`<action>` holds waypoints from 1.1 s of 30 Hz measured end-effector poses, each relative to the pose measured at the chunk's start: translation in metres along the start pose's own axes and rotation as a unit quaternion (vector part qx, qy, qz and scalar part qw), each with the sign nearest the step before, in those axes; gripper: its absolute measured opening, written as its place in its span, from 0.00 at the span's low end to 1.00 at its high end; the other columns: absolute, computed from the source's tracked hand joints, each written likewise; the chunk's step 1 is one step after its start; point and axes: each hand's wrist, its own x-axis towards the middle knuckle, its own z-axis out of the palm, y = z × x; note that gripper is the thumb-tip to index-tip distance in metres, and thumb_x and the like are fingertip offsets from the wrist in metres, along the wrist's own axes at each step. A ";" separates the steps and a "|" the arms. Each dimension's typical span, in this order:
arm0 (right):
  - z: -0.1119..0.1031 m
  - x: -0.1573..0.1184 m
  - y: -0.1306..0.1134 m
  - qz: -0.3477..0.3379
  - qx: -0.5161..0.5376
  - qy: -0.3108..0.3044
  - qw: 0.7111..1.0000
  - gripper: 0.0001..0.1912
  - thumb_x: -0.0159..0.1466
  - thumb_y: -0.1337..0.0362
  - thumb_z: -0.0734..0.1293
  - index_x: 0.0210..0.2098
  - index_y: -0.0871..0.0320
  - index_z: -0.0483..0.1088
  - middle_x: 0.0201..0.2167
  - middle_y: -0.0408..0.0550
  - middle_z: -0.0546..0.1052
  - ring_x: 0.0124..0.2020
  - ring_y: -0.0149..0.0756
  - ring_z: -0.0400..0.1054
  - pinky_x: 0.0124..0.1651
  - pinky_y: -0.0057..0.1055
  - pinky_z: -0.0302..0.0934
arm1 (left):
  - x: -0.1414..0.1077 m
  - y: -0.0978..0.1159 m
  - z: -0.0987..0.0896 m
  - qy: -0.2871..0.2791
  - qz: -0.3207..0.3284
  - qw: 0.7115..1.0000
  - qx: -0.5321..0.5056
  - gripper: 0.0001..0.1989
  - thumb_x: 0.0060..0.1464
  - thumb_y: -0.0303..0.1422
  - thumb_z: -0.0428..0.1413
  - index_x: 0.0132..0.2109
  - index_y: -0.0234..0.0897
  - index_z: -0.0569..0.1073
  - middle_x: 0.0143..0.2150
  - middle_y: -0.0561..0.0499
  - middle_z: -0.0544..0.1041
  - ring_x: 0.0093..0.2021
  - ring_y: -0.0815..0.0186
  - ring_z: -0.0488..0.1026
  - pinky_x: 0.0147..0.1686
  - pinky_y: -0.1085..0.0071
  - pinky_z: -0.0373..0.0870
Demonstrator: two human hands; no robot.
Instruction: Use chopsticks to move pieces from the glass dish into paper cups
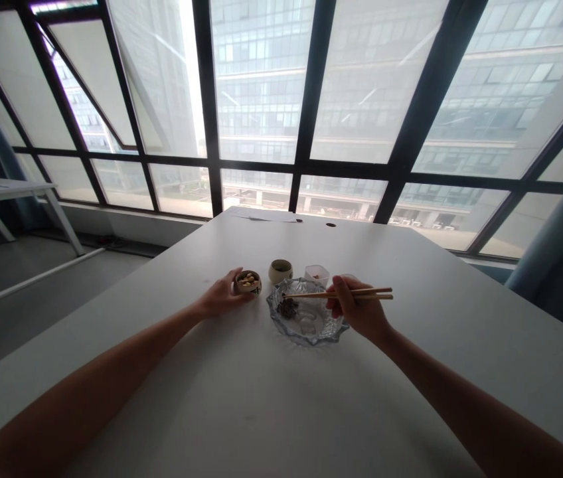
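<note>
My left hand [222,296] is wrapped round a small cup [248,283] that holds several pale brown, nut-like pieces. In my right hand [358,307] is a pair of wooden chopsticks [371,293], pointing left across a scalloped clear glass bowl [311,325]. Their tips are at a dark clump [287,307] on the bowl's left side; whether they grip any of it I cannot tell. Behind the bowl stand a second small cup [280,270] and a clear plastic container [317,274] with something reddish inside. Another clear container is partly hidden behind my right hand.
The white table [202,398] reaches to the windows. White paper [261,214] and two dark round spots lie near its far edge. Another white table [2,191] stands at the left, with curtains at both sides.
</note>
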 end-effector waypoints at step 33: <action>-0.032 0.023 0.017 0.011 0.055 0.204 0.977 0.31 0.62 0.35 0.63 0.26 0.59 0.71 0.15 0.47 0.75 0.12 0.31 0.67 0.15 0.26 0.60 | 0.114 0.042 0.031 -0.156 0.080 0.976 0.126 0.48 0.40 0.37 0.67 0.68 0.36 0.59 0.65 0.36 0.70 0.61 0.47 0.70 0.57 0.58 0.69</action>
